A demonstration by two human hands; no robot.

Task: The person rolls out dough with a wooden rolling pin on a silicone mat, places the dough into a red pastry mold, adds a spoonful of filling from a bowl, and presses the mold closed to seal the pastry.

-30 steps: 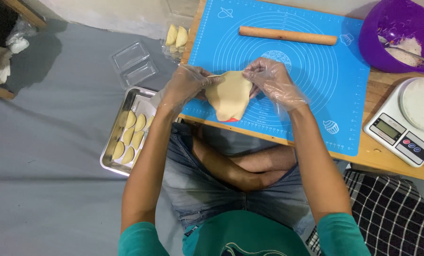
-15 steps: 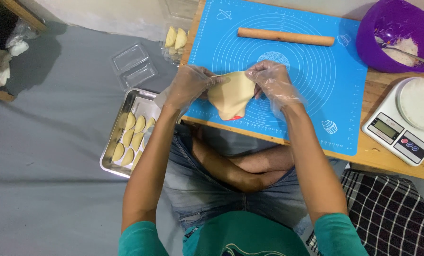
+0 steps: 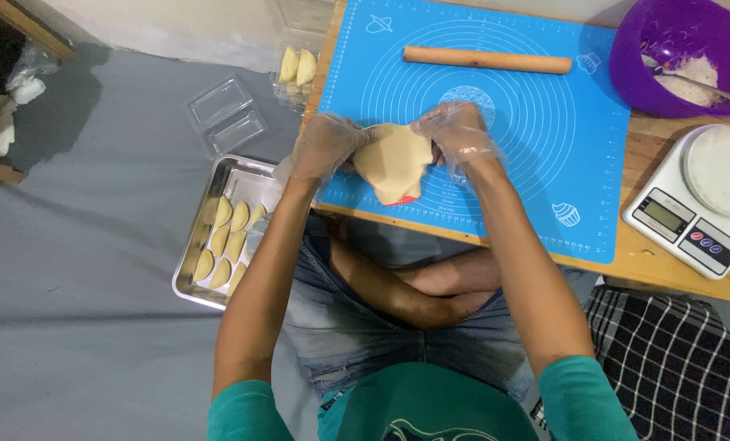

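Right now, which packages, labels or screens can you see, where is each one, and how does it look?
Scale screen: grey rectangle on the white scale's front, right of the blue mat.
Open clear tray: two-part plastic package on the grey floor, left of the table.
Clear pack: near the table's left edge, holding yellow pastries.
Printed markings on the mat: white circles and rulers.

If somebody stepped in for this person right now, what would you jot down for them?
Left hand and right hand, both in clear gloves, share a grip on a sheet of dough draped over a red press, above the blue mat.
Done: folded pastries line the steel tray on the floor; two more sit in a clear box.
Left: this piece is not yet folded shut.
Nearby: rolling pin, purple bowl with a spoon, scale.
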